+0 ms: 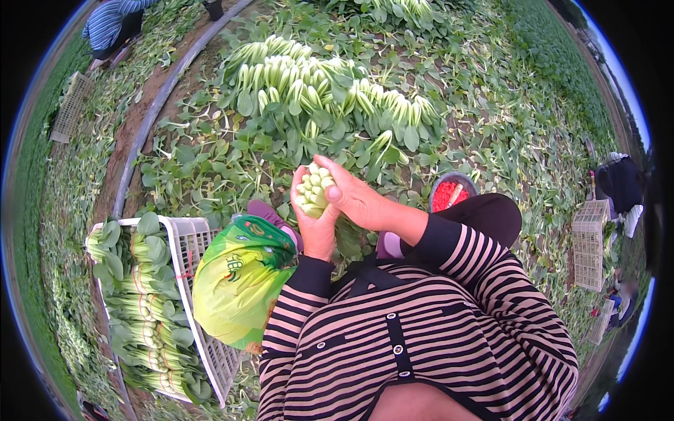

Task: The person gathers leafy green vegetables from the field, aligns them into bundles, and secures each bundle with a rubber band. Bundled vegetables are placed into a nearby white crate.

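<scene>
Between them, my left hand (314, 226) and my right hand (360, 197) clasp a bunch of green leafy stalks, with its pale cut bases (314, 189) facing up. The leaves of the bunch hang down below my hands, partly hidden by my right wrist. Beyond my hands, loose pak choi (310, 79) lies in rows on the leaf-strewn ground. A few separate stalks (384, 150) lie nearer, just ahead of my right hand. A round bowl (433, 190) of red bands, with a light-handled tool (454, 195) in it, stands by my right knee.
A white plastic crate (195, 294) on the left holds banded green bunches (150, 316). A green and yellow plastic bag covers my left leg (237, 289). A grey hose (152, 113) runs along the soil. Other people crouch at far left (108, 26) and far right (621, 181) near crates.
</scene>
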{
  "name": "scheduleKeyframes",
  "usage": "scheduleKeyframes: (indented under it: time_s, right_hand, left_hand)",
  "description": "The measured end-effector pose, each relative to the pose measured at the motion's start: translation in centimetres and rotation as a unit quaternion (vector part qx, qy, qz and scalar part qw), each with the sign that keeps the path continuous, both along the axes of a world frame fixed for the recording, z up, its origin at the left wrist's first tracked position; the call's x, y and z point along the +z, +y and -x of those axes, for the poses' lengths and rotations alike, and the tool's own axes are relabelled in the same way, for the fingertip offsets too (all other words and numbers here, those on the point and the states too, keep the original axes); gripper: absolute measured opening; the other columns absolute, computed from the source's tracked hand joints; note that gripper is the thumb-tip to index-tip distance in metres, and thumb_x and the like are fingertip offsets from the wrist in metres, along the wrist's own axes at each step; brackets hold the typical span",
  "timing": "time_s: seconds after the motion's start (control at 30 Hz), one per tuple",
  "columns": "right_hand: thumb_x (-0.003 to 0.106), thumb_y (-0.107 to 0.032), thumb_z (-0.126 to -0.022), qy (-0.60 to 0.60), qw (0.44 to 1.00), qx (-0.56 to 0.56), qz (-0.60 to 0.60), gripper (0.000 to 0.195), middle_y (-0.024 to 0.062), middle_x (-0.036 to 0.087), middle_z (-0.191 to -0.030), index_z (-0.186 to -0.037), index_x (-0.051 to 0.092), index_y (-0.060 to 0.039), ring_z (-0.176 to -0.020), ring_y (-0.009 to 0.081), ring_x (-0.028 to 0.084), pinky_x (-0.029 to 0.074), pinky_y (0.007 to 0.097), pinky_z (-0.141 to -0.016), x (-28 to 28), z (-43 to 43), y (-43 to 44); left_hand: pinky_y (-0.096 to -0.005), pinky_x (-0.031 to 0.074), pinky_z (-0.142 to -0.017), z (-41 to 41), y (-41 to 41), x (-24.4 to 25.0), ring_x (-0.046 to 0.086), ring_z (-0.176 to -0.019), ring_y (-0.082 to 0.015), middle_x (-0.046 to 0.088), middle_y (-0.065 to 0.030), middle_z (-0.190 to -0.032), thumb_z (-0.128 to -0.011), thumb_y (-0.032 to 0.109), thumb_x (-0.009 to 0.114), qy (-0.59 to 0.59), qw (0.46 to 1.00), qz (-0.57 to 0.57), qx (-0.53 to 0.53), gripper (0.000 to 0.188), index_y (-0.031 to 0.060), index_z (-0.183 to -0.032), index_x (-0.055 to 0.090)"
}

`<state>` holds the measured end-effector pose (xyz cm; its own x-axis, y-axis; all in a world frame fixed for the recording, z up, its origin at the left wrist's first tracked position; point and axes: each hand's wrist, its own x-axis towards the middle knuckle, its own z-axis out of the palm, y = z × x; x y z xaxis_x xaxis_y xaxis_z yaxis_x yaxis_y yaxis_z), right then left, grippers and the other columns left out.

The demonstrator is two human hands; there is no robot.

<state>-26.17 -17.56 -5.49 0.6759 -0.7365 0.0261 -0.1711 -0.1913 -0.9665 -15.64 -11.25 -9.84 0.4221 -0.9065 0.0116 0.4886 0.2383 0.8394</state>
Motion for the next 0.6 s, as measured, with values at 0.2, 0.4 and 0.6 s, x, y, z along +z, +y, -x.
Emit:
scheduleKeyframes:
  time_s: [0.2,0.4,0.6]
  right_hand:
    - [0.049,-0.073,-0.086,0.167,0.953,0.06,0.246,0.107,0.03,0.027,-0.152,-0.151,0.015,0.0059,-0.142,0.0425,0.029,0.025,0.0434,-0.116,0.9,0.1,-0.7]
    - [0.052,-0.074,-0.082,0.046,0.964,0.02,0.261,0.112,0.03,0.027,-0.151,-0.151,0.015,0.0053,-0.141,0.0432,0.029,0.025,0.0465,-0.116,-0.3,-0.9,-0.3]
    - [0.048,-0.075,-0.084,0.087,0.958,0.0,0.274,0.11,0.0295,0.029,-0.15,-0.151,0.016,0.0059,-0.141,0.0421,0.029,0.022,0.0486,-0.117,-1.5,-1.7,0.2]
  left_hand:
    - [-0.034,0.043,-0.104,-1.8,-0.1,0.0,0.055,-0.119,-0.0199,0.055,-0.0079,-0.13,-0.08,0.001,0.072,0.101,0.994,-0.021,-0.031,0.071,0.0033,-0.142,0.038]
    - [-0.0345,0.041,-0.106,-2.4,-0.4,0.7,0.052,-0.122,-0.0212,0.05,-0.0097,-0.135,-0.077,0.003,0.075,0.155,0.985,-0.004,-0.073,0.079,0.0038,-0.144,0.034]
    - [-0.0361,0.037,-0.11,-2.6,-0.1,0.3,0.049,-0.128,-0.0223,0.047,-0.0088,-0.141,-0.078,0.02,0.078,0.11,0.99,-0.032,-0.086,0.086,0.0054,-0.148,0.03]
